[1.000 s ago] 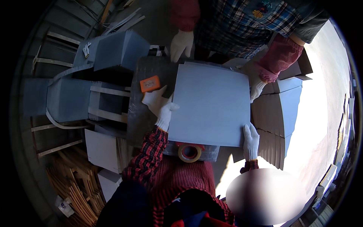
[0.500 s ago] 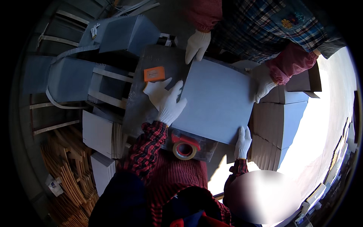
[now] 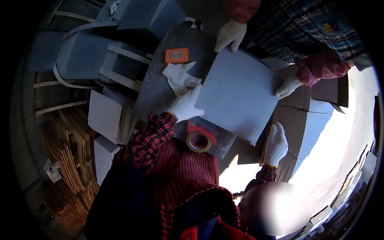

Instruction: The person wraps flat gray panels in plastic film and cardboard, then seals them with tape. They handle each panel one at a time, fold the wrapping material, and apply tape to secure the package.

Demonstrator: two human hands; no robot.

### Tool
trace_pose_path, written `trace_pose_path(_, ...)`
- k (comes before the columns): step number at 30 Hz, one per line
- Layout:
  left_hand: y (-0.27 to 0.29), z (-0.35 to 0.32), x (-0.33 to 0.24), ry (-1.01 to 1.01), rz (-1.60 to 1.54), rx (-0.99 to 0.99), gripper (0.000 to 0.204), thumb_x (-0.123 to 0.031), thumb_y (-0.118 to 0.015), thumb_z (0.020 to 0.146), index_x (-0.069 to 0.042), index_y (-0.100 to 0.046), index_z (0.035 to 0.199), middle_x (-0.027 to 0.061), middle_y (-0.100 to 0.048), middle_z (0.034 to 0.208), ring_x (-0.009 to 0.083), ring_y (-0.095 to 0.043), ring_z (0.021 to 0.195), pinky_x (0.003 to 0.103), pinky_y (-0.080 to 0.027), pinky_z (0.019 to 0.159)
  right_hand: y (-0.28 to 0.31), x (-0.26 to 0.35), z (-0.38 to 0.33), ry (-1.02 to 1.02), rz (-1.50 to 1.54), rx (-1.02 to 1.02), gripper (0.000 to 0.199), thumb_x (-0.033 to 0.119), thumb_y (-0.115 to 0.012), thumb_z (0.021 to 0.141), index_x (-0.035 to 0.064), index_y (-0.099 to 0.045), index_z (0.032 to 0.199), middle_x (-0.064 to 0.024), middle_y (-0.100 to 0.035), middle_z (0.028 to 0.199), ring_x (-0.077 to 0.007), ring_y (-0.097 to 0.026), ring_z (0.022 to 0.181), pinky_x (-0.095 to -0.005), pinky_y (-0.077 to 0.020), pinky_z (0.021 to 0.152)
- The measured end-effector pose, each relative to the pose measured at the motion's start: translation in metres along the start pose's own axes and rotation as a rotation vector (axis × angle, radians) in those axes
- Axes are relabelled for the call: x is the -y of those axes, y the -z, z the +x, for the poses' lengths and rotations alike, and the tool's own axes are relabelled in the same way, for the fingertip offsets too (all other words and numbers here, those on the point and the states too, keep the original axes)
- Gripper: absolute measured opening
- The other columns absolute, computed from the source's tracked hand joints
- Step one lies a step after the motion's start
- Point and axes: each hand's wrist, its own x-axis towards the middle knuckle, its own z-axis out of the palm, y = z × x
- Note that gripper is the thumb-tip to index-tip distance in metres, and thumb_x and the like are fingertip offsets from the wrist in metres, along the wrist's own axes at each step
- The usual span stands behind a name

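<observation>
Gloved hands at a grey-blue panel

In the head view, the grey-blue panel (image 3: 238, 94) lies flat on a dark worktop (image 3: 190, 42), one side toward the wearer. The left hand (image 3: 186, 103), in a white knit glove, is beside the panel's left edge with fingers and thumb spread, not closed on anything; the dim light makes it hard to tell whether it touches the panel or the loose white glove (image 3: 176, 76) lying left of it. The right hand (image 3: 276, 144), gloved too, is just off the panel's near right corner, fingers extended, grasping nothing. The two hands are well apart.

Across the panel, one co-worker's hand (image 3: 231, 35) is at its far left corner; the other co-worker's hand (image 3: 289, 84) is at its right edge. An orange box (image 3: 177, 55) sits left of the panel, past the loose glove. A red tape dispenser (image 3: 207, 133) with a tan roll lies by the panel's near edge. Folded brown cardboard (image 3: 294, 125) stands right of the panel.
</observation>
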Motion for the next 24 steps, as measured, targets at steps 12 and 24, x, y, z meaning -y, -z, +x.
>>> trace_pose_path(12, -0.091, -0.108, 0.050, 0.407, -0.220, 0.087, 0.102, -0.052, -0.087, 0.070, 0.002, -0.042, 0.144, 0.0238, -0.061, 0.132, 0.0367, -0.062, 0.120, 0.044, -0.051, 0.100, -0.080, -0.052, -0.071, -0.134, 0.502, 0.393, 0.108, 0.033, -0.087, 0.074, 0.0128, -0.025, 0.160, -0.0211, -0.048, 0.150, -0.0383, -0.054, 0.133, -0.0437, -0.0483, 0.105)
trace_pose_path(24, -0.090, -0.096, 0.088, 0.305, -0.136, -0.313, 0.049, -0.034, -0.079, 0.078, -0.004, -0.062, 0.112, 0.0177, -0.070, 0.108, 0.0366, -0.069, 0.099, 0.046, -0.053, 0.087, -0.094, -0.034, -0.051, -0.251, 0.482, 0.361, 0.097, 0.038, -0.087, 0.069, 0.0128, -0.040, 0.150, -0.0193, -0.061, 0.135, -0.0371, -0.060, 0.124, -0.0438, -0.0492, 0.101)
